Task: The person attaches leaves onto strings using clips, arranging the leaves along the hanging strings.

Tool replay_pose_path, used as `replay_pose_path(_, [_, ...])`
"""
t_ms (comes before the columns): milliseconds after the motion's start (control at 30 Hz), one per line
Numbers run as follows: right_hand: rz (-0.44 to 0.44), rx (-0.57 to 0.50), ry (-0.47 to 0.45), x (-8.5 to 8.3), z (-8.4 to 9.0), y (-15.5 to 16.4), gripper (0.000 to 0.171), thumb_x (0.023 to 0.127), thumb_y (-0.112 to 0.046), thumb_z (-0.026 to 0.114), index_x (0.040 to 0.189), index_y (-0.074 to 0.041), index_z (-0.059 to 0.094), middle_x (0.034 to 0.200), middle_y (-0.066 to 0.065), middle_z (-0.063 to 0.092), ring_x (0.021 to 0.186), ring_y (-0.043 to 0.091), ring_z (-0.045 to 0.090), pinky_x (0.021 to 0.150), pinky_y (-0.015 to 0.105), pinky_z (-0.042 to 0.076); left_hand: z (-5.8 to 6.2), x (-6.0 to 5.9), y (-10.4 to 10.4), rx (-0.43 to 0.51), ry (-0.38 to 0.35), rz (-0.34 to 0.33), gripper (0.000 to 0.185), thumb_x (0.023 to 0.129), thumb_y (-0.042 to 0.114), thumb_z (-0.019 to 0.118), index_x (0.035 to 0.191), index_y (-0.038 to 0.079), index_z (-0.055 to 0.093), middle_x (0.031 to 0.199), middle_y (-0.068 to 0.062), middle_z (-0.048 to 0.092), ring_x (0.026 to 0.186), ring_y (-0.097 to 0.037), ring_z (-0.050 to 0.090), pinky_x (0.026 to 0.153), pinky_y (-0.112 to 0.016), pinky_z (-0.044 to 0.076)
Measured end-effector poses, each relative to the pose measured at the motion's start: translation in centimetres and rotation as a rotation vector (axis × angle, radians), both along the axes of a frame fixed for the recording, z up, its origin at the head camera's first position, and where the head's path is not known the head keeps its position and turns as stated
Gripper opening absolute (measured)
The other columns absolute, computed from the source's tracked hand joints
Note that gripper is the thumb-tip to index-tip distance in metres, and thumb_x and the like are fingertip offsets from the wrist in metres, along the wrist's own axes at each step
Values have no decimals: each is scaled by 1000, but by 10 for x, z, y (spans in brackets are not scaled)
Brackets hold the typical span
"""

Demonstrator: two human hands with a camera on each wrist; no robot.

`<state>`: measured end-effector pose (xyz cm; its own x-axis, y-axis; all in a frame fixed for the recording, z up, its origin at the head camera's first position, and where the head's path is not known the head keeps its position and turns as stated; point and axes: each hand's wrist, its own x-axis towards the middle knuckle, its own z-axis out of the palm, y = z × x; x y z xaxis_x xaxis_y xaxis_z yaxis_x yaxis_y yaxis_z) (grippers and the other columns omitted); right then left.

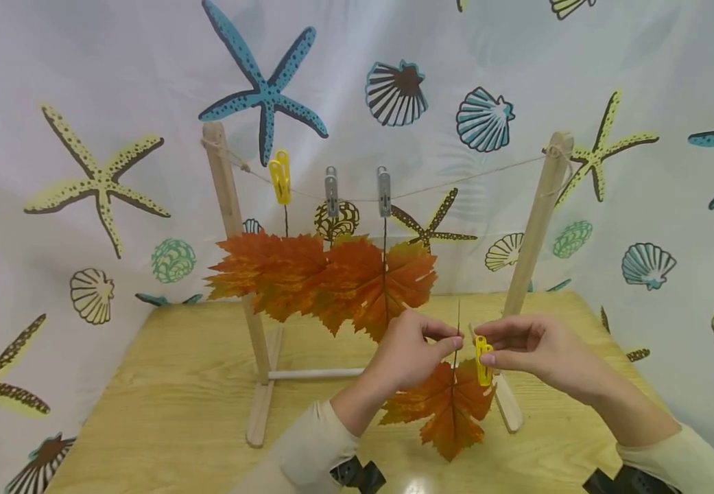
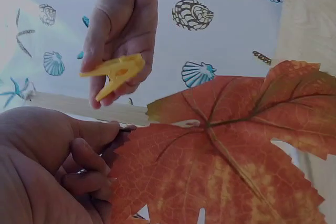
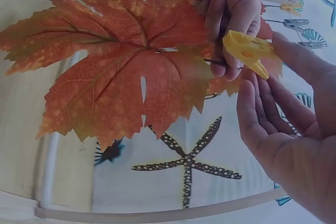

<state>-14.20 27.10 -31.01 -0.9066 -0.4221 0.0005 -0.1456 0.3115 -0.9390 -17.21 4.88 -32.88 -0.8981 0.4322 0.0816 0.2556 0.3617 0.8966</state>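
My left hand (image 1: pixel 415 350) pinches the dark, thin stem of an orange maple leaf (image 1: pixel 452 412), which hangs below the fingers with the stem pointing up. Beside it, my right hand (image 1: pixel 542 353) holds a yellow clothespin (image 1: pixel 483 360) between thumb and fingers, a short gap from the stem. The left wrist view shows this clothespin (image 2: pixel 118 74) side-on, its two handle ends apart. In the right wrist view the leaf (image 3: pixel 126 61) spreads out flat, its stem running into the left hand's fingertips.
A twine line (image 1: pixel 468 175) runs between two wooden posts (image 1: pixel 536 226). Clipped to it are another yellow clothespin (image 1: pixel 280 177) and two grey clothespins (image 1: pixel 384 192), with overlapping orange leaves (image 1: pixel 326 274) beneath. The frame stands on a wooden table (image 1: pixel 165 391) before a shell-and-starfish patterned cloth (image 1: pixel 165 55).
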Motion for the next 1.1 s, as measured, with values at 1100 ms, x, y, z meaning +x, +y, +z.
replay_pose_path(1100, [-182, 315, 433, -49, 139, -21, 42, 80, -39, 70, 115, -16, 65, 103, 0, 68, 94, 10, 64, 80, 29, 50, 115, -34, 5, -50, 296, 206, 16, 90, 24, 61, 98, 15, 72, 94, 7, 67, 89, -10, 57, 76, -29, 47])
